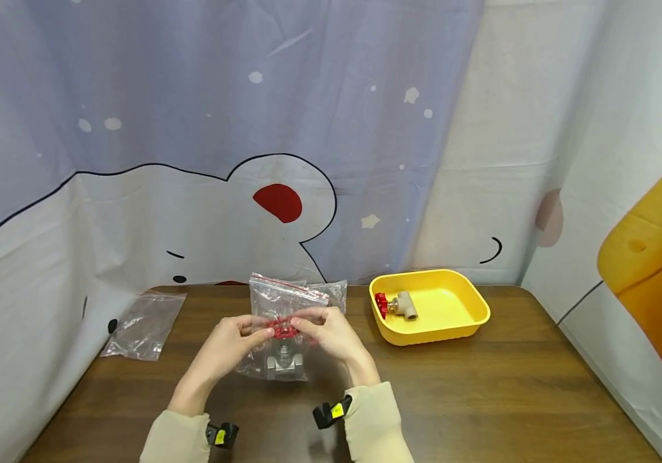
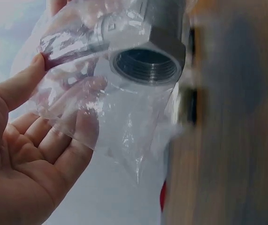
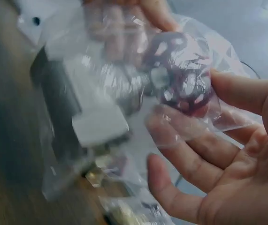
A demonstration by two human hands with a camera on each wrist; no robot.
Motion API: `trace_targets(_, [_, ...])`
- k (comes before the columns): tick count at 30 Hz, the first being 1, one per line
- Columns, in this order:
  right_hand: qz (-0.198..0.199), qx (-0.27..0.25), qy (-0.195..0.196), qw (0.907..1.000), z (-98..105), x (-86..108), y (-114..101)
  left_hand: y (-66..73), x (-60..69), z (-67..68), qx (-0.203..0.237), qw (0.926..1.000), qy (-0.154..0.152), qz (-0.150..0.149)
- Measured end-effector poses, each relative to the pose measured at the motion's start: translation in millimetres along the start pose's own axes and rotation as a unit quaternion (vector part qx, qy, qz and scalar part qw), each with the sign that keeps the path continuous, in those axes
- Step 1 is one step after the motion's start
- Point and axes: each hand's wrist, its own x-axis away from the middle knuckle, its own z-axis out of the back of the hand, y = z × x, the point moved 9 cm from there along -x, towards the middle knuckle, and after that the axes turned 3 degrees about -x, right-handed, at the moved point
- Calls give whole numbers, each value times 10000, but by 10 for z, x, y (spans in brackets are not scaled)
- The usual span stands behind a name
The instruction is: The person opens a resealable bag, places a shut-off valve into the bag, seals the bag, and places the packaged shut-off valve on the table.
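A clear zip bag with a red line along its top hangs upright between both hands. Inside it is a grey metal valve with a red handwheel at the top. My left hand pinches the handwheel's left side through the plastic. From the other side, my right hand pinches the handwheel too, thumb in front. The left wrist view shows the valve's threaded opening close up. In the right wrist view the handwheel sits between thumb and fingers, under the film.
A yellow tray at the back right holds a beige pipe valve with a red handwheel. A flat clear bag lies at the back left. Behind the held bag is another clear bag. A patterned curtain encloses the wooden table.
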Motion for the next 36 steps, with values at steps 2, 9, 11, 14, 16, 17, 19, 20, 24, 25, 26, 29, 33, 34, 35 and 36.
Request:
trace_targets(2, [-28,105,-83,9999,-120,-75,-24,-71,-6,116,16,10000,-53,31])
trace_targets(9, [-778,-570,-20,9953,-495,-360,59,-372,-64,479,195,9990,-138,384])
trace_targets(11, [-1080,-853,-24,9905,-546,-449,82,-434,-125,529,516,9971,-240,503])
trace_targets(14, [-1363,-1010,-40,9855,-579,-600,81,-494,-241,586,986,9929,-337,576])
trace_targets(16, [-1498,-1029,-23,9833,-597,-697,88,-528,-310,608,1233,9898,-398,586])
trace_targets(17, [-1573,-1028,15,9822,-601,-731,100,-554,-335,608,1342,9879,-447,629])
trace_targets(19, [-1714,-1010,69,9800,-634,-797,145,-633,-371,611,1515,9840,-509,791])
trace_targets(20, [-1791,-1031,105,9784,-656,-827,173,-674,-382,611,1586,9819,-550,873])
trace_targets(24, [-1973,-1171,317,9728,-763,-963,288,-823,-424,633,1733,9772,-595,1069])
trace_targets(25, [-1992,-1187,399,9719,-789,-995,310,-860,-433,645,1716,9775,-565,1092])
trace_targets(26, [-2015,-1191,484,9710,-820,-1024,334,-901,-440,654,1704,9773,-555,1133])
trace_targets(29, [-2157,-1150,627,9676,-953,-1083,408,-1046,-430,695,1563,9774,-503,1330])
trace_targets(33, [-2331,-1125,757,9630,-1105,-1109,482,-1207,-406,742,1408,9764,-456,1575])
trace_targets(34, [-2362,-1127,809,9617,-1122,-1111,490,-1230,-416,750,1362,9768,-454,1586])
trace_targets(35, [-2382,-1116,876,9608,-1127,-1106,495,-1250,-425,752,1337,9770,-431,1607])
trace_targets(36, [-2410,-1119,944,9594,-1127,-1103,505,-1261,-436,752,1276,9779,-417,1604])
